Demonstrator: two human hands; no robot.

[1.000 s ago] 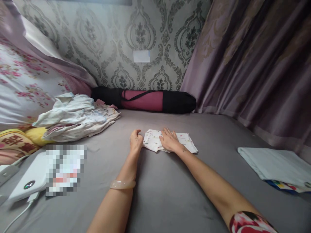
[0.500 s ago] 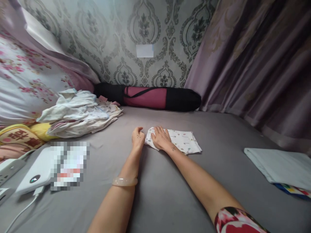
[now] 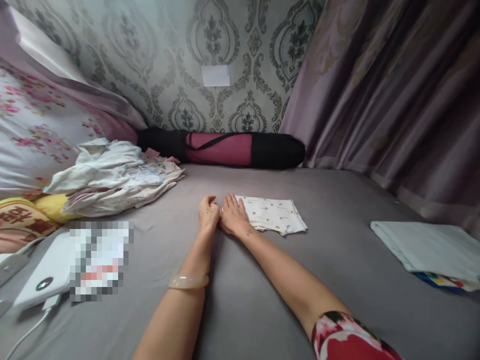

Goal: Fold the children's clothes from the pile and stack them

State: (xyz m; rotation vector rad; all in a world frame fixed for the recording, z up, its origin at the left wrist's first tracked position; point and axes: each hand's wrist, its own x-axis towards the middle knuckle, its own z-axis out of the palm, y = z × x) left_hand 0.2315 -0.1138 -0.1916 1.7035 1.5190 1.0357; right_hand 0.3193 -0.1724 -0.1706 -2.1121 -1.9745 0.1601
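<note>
A small folded white garment (image 3: pixel 275 215) with a scattered coloured print lies flat on the grey sheet. My right hand (image 3: pixel 233 214) rests palm down over its left end, fingers stretched out. Right beside it is my left hand (image 3: pixel 209 212), its fingers curled in at the garment's left edge. What the curled fingers hold, if anything, is hidden. On my left forearm sits a pale bangle (image 3: pixel 188 282).
A heap of clothes (image 3: pixel 112 175) lies at left beside a yellow cushion (image 3: pixel 54 207). Nearer are a white power bank (image 3: pixel 52 267) and cable. A black-and-maroon roll bag (image 3: pixel 221 150) lines the wall. Folded pale cloth (image 3: pixel 427 250) lies right, near the curtain (image 3: pixel 348 90).
My right hand has slid left along the garment to its left end, uncovering more of the print, and now meets my left hand. The whole view has shifted slightly.
</note>
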